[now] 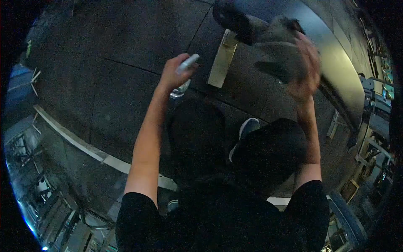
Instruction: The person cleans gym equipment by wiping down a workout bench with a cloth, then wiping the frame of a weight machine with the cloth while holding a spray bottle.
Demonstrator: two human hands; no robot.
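Observation:
My left hand is closed around a spray bottle with a white spray head and a clear lower body, held above the dark floor. My right hand is smeared by motion. It is at the right side of a blurred grey-green piece, beside a large smooth silvery panel. Whether the fingers grip this piece or only touch it cannot be made out. Dark rounded parts adjoin the piece at its upper left.
A pale wooden block lies on the dark tiled floor between my hands. My knees are bent, and one shoe shows between them. A light strip crosses the floor at left. Cluttered racks stand at the right edge.

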